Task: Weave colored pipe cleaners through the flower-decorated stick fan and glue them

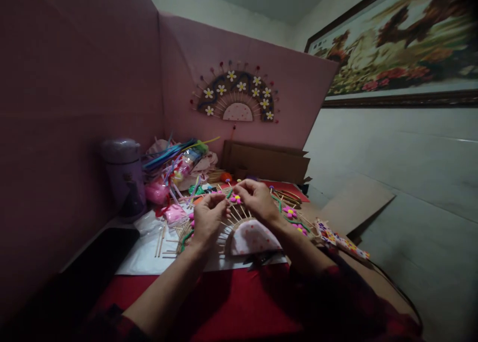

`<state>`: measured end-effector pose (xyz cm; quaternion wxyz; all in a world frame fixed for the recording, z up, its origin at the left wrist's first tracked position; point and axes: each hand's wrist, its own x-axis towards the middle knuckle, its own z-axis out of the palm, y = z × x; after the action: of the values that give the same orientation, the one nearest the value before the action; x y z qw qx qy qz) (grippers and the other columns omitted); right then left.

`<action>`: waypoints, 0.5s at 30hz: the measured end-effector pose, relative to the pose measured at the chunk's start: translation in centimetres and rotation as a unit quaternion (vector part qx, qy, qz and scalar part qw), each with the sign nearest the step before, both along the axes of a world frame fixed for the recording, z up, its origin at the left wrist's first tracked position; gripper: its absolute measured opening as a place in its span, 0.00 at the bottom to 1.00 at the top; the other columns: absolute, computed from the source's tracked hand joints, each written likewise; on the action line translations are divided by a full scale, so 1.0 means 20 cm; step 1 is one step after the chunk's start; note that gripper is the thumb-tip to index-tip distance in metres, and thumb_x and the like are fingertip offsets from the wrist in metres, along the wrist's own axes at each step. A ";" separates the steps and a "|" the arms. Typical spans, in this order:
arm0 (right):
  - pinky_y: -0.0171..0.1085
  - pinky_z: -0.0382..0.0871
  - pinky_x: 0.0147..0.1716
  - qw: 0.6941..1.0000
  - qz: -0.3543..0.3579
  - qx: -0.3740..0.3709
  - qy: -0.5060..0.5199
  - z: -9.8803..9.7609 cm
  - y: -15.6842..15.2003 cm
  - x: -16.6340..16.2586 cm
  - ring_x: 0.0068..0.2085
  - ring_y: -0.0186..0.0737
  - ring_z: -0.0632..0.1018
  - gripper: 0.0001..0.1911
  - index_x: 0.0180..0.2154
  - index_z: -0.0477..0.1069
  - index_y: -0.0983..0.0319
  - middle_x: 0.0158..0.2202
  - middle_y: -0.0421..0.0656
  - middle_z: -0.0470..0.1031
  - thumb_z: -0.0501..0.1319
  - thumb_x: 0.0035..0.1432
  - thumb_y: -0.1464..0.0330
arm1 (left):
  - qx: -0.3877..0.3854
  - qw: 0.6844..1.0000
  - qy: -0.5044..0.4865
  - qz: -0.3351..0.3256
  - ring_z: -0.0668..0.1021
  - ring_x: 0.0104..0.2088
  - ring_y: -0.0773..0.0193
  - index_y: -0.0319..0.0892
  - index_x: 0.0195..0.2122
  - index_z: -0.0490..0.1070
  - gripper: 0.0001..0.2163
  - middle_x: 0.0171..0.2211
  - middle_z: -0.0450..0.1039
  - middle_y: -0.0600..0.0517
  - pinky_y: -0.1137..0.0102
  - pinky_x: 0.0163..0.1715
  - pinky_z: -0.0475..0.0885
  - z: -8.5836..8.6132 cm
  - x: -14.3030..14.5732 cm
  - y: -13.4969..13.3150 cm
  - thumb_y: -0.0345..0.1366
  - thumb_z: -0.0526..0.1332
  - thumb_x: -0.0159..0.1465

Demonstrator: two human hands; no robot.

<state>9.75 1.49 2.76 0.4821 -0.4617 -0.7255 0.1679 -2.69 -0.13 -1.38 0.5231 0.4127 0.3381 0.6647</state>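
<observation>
Okay, your left hand [211, 216] and right hand [259, 197] pinch narrow, contents unclear, over the half-round wooden-stick fan [253, 238]; white sheet [130, 263] ends nearside, brown cardboard [265, 164] walls the back.

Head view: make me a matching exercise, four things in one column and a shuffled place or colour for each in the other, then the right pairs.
1. Fan with pink flowers
2. Fan with white flowers
3. Lidded container
4. Framed picture

A. Purple
B. On the wall at right
C. At the left hand and right hand
D. On the pink panel

Pairs: 1-C, 2-D, 3-A, 4-B
</observation>
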 end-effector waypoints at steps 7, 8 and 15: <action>0.35 0.65 0.39 0.997 0.043 0.069 -0.005 -0.22 -0.10 0.03 0.37 0.37 0.72 0.09 0.35 0.71 0.61 0.34 0.42 0.72 0.52 0.59 0.68 | 0.011 0.999 0.027 -0.039 0.73 0.19 0.69 0.37 0.32 0.64 0.16 0.22 0.72 0.55 0.73 0.21 0.70 0.01 0.00 -0.01 0.34 0.68 0.45; 0.35 0.65 0.38 0.996 0.053 0.072 -0.011 -0.22 -0.10 0.04 0.37 0.37 0.72 0.09 0.35 0.71 0.61 0.34 0.43 0.72 0.53 0.59 0.69 | 0.015 0.998 0.043 -0.038 0.74 0.19 0.68 0.37 0.32 0.65 0.16 0.22 0.72 0.55 0.72 0.21 0.71 0.00 0.01 -0.01 0.35 0.68 0.45; 0.34 0.65 0.35 0.993 0.064 0.088 -0.053 -0.25 -0.09 0.08 0.35 0.37 0.72 0.06 0.33 0.70 0.60 0.30 0.41 0.72 0.55 0.57 0.71 | 0.062 0.989 0.133 -0.017 0.76 0.23 0.66 0.38 0.31 0.68 0.12 0.24 0.73 0.53 0.72 0.23 0.72 -0.04 0.03 -0.02 0.35 0.67 0.47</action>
<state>11.31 -0.32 -2.15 0.4703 -0.3786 -0.7896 0.1094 -2.09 -0.54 -2.10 0.4578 0.5346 0.3559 0.6148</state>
